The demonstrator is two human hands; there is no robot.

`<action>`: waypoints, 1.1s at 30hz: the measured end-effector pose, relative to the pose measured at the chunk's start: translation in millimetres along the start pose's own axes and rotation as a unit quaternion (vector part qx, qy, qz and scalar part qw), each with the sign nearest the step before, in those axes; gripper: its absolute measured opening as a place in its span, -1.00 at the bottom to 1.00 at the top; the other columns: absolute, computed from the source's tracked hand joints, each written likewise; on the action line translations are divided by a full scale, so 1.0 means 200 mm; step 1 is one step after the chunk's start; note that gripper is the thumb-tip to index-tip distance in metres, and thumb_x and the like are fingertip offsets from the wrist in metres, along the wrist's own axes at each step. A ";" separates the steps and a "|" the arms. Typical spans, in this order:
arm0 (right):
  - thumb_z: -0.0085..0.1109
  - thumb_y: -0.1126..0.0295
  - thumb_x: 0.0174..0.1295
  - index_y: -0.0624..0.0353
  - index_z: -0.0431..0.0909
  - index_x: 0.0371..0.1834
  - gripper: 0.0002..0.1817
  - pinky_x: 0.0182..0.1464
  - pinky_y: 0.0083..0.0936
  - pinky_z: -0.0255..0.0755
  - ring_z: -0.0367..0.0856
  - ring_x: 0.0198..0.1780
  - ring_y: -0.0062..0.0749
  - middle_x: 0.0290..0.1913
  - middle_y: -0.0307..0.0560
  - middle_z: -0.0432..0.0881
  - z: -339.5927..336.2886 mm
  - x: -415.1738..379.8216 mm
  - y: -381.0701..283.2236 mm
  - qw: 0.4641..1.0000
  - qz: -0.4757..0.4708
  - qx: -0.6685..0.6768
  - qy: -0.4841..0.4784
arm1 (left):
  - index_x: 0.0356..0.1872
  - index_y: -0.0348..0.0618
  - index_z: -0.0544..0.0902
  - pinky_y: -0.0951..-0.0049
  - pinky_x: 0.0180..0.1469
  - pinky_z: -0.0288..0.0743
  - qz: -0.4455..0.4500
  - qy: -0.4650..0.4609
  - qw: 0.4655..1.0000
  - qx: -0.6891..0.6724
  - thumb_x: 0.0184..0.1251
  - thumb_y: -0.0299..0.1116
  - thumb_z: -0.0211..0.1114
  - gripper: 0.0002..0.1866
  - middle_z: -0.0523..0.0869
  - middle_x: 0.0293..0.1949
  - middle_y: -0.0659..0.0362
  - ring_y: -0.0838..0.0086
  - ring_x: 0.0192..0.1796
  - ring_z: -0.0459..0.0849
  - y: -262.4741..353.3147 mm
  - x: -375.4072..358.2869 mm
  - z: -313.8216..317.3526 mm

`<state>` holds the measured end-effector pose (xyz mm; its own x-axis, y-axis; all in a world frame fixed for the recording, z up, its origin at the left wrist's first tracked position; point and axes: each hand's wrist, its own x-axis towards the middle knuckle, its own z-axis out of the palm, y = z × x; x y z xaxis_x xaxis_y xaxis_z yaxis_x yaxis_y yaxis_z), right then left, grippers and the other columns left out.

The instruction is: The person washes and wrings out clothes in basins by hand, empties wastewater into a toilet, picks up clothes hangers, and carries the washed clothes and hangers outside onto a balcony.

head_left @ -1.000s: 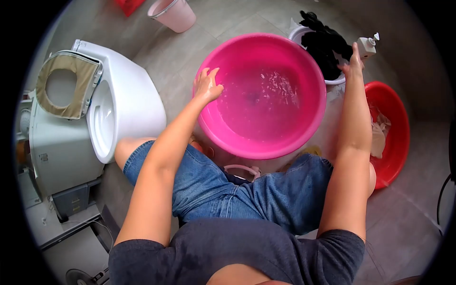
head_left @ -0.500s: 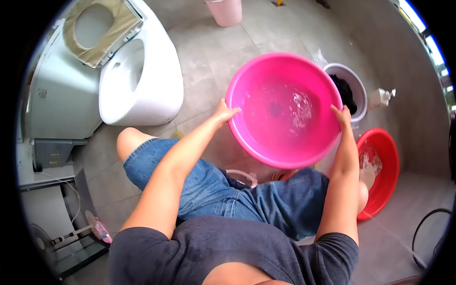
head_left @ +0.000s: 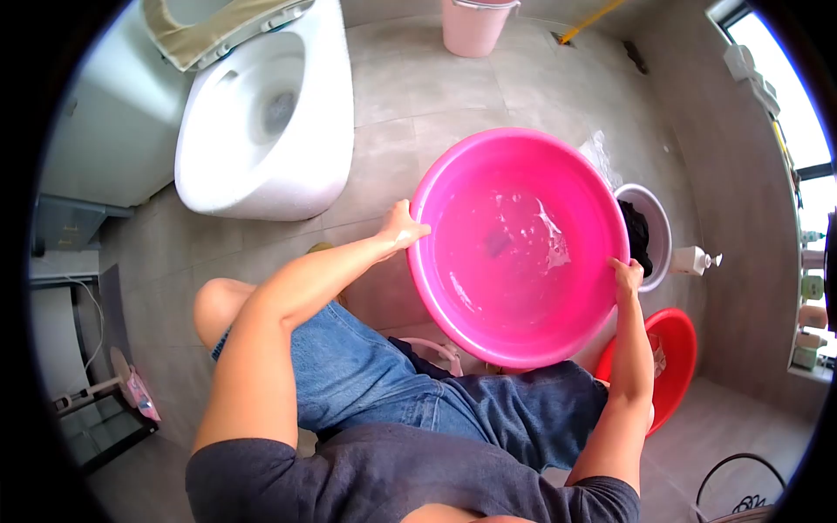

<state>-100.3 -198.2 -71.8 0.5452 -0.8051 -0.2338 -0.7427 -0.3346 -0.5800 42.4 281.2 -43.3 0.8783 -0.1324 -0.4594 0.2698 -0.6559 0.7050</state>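
Note:
A large pink basin (head_left: 488, 353) with water in it is held in front of me above my knees. My left hand (head_left: 403, 227) grips its left rim, thumb over the edge and fingers hidden below. On the opposite rim, my right hand (head_left: 626, 276) is closed in the same way. Water (head_left: 506, 253) in the basin ripples, with light glinting off it. Beyond my right hand stands a grey-white bucket (head_left: 667, 235) with dark cloth (head_left: 634, 235) inside. Below that hand, my forearm partly covers a red basin (head_left: 680, 366) on the floor.
A white toilet (head_left: 327, 131) with raised seat stands at the left. A pink bucket (head_left: 475, 30) sits on the far floor. Right of the grey-white bucket is a white pump bottle (head_left: 691, 260). Clear plastic (head_left: 597, 155) lies behind the basin, and a black cable (head_left: 700, 492) at lower right.
The view has shifted, showing more of the window side. Both hands still hold the pink basin, which appears lower in view, and its water has sloshed, with the glints spread differently.

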 end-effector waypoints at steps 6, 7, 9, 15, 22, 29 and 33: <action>0.35 0.40 -0.20 0.36 0.63 -0.32 -0.66 -0.40 -0.44 0.52 0.63 -0.47 -0.39 -0.45 -0.01 0.66 -0.15 -0.14 -0.58 0.994 -0.071 0.026 -0.078 | -0.20 -0.44 0.51 0.37 -0.25 0.58 0.028 0.016 0.988 -0.154 -0.04 -0.49 0.33 -0.65 0.65 -0.32 -0.03 0.35 -0.31 0.67 0.12 -0.26 -0.47; 0.34 0.42 -0.19 0.37 0.63 -0.32 -0.68 -0.43 -0.46 0.52 0.62 -0.49 -0.41 -0.45 -0.01 0.65 -0.18 -0.15 -0.68 0.991 -0.083 0.043 -0.092 | -0.20 -0.44 0.50 0.37 -0.26 0.59 0.037 0.022 0.985 -0.170 -0.03 -0.51 0.31 -0.67 0.65 -0.32 -0.03 0.36 -0.32 0.67 0.12 -0.30 -0.55; 0.30 0.47 -0.11 0.42 0.60 -0.33 -0.73 -0.46 -0.50 0.51 0.61 -0.51 -0.42 -0.48 -0.04 0.64 -0.26 -0.24 -0.94 0.983 -0.122 0.078 -0.113 | -0.20 -0.46 0.49 0.39 -0.29 0.59 0.077 0.054 0.972 -0.214 -0.03 -0.58 0.28 -0.69 0.64 -0.34 -0.01 0.38 -0.36 0.66 0.11 -0.38 -0.70; 0.25 0.50 0.04 0.43 0.57 -0.28 -0.78 -0.44 -0.45 0.53 0.62 -0.46 -0.40 -0.43 -0.02 0.63 -0.66 -0.60 -1.70 0.961 -0.238 0.012 -0.140 | -0.22 -0.47 0.47 0.45 -0.36 0.53 0.104 0.155 0.874 -0.448 -0.08 -0.56 0.26 -0.67 0.61 -0.37 0.01 0.42 -0.37 0.62 0.28 -0.81 -1.13; 0.22 0.49 0.11 0.41 0.55 -0.09 -0.70 -0.37 -0.54 0.55 0.63 -0.40 -0.44 -0.34 -0.06 0.65 -0.88 -1.01 -2.37 0.930 -0.302 -0.045 -0.207 | -0.13 -0.43 0.36 0.38 -0.36 0.56 0.106 0.132 0.752 -0.637 -0.04 -0.58 0.19 -0.62 0.52 -0.30 -0.03 0.37 -0.35 0.59 0.28 -1.04 -1.51; 0.06 0.33 0.18 0.29 0.47 0.07 -0.59 -0.11 -0.39 0.48 0.61 -0.14 -0.33 -0.13 0.06 0.61 -1.00 -1.39 -2.83 0.894 -0.301 -0.228 -0.243 | -0.08 -0.45 0.24 0.27 -0.34 0.58 0.053 0.066 0.690 -0.719 -0.07 -0.61 0.12 -0.55 0.43 -0.22 -0.10 0.28 -0.29 0.59 0.17 -1.09 -1.66; 0.06 0.33 0.17 0.27 0.47 0.05 -0.61 -0.09 -0.40 0.46 0.60 -0.12 -0.34 -0.12 0.05 0.60 -1.03 -1.58 -2.91 0.892 -0.303 -0.269 -0.202 | -0.07 -0.50 0.19 0.25 -0.35 0.57 0.055 0.047 0.649 -0.758 -0.07 -0.62 0.11 -0.53 0.41 -0.21 -0.13 0.24 -0.28 0.59 0.12 -1.12 -1.69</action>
<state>78.7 150.5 499.9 0.9244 -0.1916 -0.3300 -0.2848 -0.9219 -0.2627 -15.3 546.0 259.7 0.9258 -0.0242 -0.3773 0.2198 0.8464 0.4850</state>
